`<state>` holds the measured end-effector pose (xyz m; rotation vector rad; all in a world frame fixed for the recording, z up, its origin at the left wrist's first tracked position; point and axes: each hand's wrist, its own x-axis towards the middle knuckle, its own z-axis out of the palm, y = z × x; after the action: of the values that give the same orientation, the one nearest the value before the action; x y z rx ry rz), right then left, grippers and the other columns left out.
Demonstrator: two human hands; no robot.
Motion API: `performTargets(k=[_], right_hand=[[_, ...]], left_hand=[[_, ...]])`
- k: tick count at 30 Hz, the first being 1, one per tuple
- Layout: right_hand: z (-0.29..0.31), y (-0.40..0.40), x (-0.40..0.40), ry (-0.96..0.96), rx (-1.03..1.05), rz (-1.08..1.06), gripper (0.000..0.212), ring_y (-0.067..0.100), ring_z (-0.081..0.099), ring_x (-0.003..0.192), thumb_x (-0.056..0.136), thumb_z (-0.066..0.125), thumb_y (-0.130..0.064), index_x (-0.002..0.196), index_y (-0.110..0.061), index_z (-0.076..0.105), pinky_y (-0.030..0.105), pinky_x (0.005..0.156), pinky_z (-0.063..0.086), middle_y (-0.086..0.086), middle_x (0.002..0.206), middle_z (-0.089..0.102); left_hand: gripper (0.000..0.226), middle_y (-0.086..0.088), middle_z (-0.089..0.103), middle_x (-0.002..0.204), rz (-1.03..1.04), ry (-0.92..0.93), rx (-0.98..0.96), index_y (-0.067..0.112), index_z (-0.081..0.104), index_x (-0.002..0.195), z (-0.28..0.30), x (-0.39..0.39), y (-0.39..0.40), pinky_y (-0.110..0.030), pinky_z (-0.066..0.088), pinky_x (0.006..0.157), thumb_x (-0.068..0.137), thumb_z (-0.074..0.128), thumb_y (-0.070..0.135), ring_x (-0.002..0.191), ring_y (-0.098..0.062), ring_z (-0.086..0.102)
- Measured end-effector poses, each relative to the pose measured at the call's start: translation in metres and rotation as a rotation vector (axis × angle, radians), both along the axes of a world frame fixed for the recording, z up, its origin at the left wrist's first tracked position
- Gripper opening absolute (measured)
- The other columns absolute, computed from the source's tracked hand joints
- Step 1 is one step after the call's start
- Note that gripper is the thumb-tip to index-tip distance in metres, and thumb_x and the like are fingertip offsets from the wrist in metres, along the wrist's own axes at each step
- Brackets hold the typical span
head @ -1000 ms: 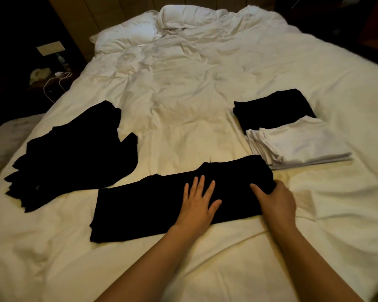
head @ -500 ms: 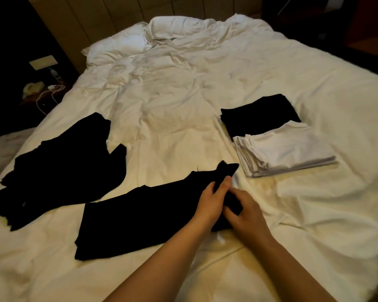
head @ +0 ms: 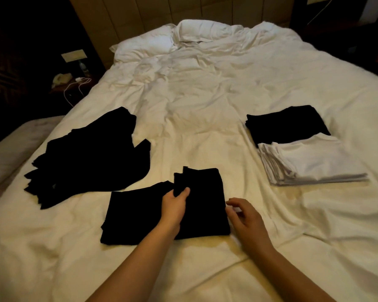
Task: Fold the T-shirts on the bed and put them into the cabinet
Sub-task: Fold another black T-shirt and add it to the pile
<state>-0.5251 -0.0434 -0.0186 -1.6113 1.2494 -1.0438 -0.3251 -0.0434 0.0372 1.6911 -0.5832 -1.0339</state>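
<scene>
**Black tee half-folded on hotel-style bed**

My left hand (head: 174, 202) pinches a flap of the black T-shirt (head: 140, 214) at the near-centre of the bed (head: 205, 101), thumb on top & fingers curled under the fabric edge. The shirt lies flat on the white sheet; its right part is doubled over into a thicker block, w/ the left part spread out in a single layer toward the bed's left side. My right hand (head: 247, 216) hovers just beside the shirt's right edge, fingers loosely bent & spread, holding nothing; can't tell if the fingertips touch the cloth.

Left of the shirt, a heap of unfolded black shirts (head: 90, 155) sprawls near the bed's left edge, close to the one I'm working on but apart from it. On the right side of the bed sit two neat stacks: folded white shirts (head: 314, 164) nearer to me & folded black shirts (head: 286, 124) just behind, the white stack overlapping the black one's near edge.

At the head of the bed, rumpled pillows (head: 183, 38) rest vs. a padded headboard (head: 162, 12). In the dim area left of the bed, a nightstand (head: 59, 88) carries a white cable (head: 74, 88) & a small pale object, too dark to identify. No cabinet in view.
</scene>
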Motion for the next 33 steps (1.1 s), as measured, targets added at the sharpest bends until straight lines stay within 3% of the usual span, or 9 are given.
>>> performTargets(k=[7,11,17,20,22,25,29,31,33], right_hand=[[0.003,0.002,0.060,0.089,0.165,0.014,0.034,0.004,0.063,0.090,0.097,0.059,-0.036,0.128,-0.024,0.055,0.031,0.081,0.054,-0.013,0.100,0.064],[0.009,0.005,0.094,0.074,0.252,0.055,0.034,0.004,0.063,0.092,0.098,0.057,-0.039,0.126,-0.020,0.057,0.022,0.074,0.050,-0.011,0.100,0.066],[0.012,0.005,0.127,0.199,0.295,0.068,0.043,0.002,0.060,0.083,0.092,0.066,-0.039,0.127,-0.021,0.048,0.015,0.062,0.042,-0.009,0.096,0.062],[0.010,0.007,0.134,0.258,0.278,0.055,0.051,0.014,0.060,0.086,0.089,0.070,-0.038,0.130,-0.016,0.050,0.020,0.062,0.040,-0.003,0.100,0.062],[0.010,0.008,0.138,0.283,0.275,0.029,0.049,0.015,0.058,0.089,0.090,0.069,-0.038,0.128,-0.013,0.053,0.021,0.064,0.041,-0.003,0.101,0.061],[0.010,0.008,0.143,0.266,0.287,-0.014,0.043,0.012,0.057,0.086,0.092,0.066,-0.041,0.120,-0.011,0.057,0.017,0.063,0.041,-0.005,0.097,0.061],[0.011,0.000,0.149,0.166,0.399,-0.012,0.034,0.014,0.060,0.087,0.093,0.064,-0.041,0.107,-0.011,0.056,0.025,0.069,0.046,-0.003,0.094,0.062],[0.010,-0.004,0.151,0.085,0.454,0.013,0.031,0.017,0.065,0.089,0.094,0.064,-0.036,0.105,-0.007,0.061,0.028,0.071,0.051,0.002,0.094,0.068],[0.010,-0.008,0.152,0.036,0.454,0.054,0.022,0.020,0.068,0.091,0.095,0.063,-0.027,0.105,-0.007,0.066,0.033,0.077,0.056,0.006,0.096,0.072]], left_hand=[[0.017,0.000,0.071,0.099,0.046,-0.298,-0.053,0.023,0.066,0.105,-0.002,0.087,0.039,-0.040,0.057,0.082,0.103,0.053,0.033,0.091,-0.017,0.068],[0.017,0.005,0.070,0.097,0.019,-0.425,-0.045,0.026,0.063,0.107,-0.003,0.130,0.052,-0.041,0.055,0.083,0.104,0.049,0.035,0.090,-0.014,0.066],[0.022,0.003,0.064,0.079,0.123,-0.606,0.020,0.013,0.062,0.092,-0.005,0.176,0.065,-0.022,0.039,0.056,0.102,0.054,0.031,0.073,-0.015,0.061],[0.031,-0.003,0.061,0.077,0.153,-0.687,0.118,0.010,0.058,0.082,-0.016,0.190,0.071,-0.033,0.042,0.060,0.100,0.055,0.035,0.079,-0.029,0.061],[0.033,-0.009,0.062,0.092,0.138,-0.789,0.235,0.009,0.060,0.088,-0.025,0.198,0.073,-0.041,0.047,0.076,0.097,0.058,0.041,0.094,-0.034,0.058],[0.055,-0.010,0.057,0.117,0.117,-0.592,0.268,0.007,0.053,0.120,-0.027,0.203,0.077,-0.041,0.049,0.088,0.090,0.066,0.051,0.108,-0.032,0.058],[0.088,-0.006,0.072,0.104,0.024,-0.213,0.313,0.009,0.061,0.115,-0.028,0.213,0.078,-0.042,0.057,0.086,0.058,0.077,0.074,0.094,-0.027,0.070],[0.086,-0.008,0.076,0.099,0.020,-0.029,0.294,0.009,0.065,0.111,-0.028,0.219,0.078,-0.046,0.059,0.087,0.051,0.084,0.067,0.090,-0.028,0.073],[0.068,-0.009,0.077,0.097,-0.009,0.090,0.255,0.008,0.067,0.111,-0.021,0.217,0.079,-0.048,0.059,0.088,0.063,0.089,0.051,0.088,-0.030,0.075]])
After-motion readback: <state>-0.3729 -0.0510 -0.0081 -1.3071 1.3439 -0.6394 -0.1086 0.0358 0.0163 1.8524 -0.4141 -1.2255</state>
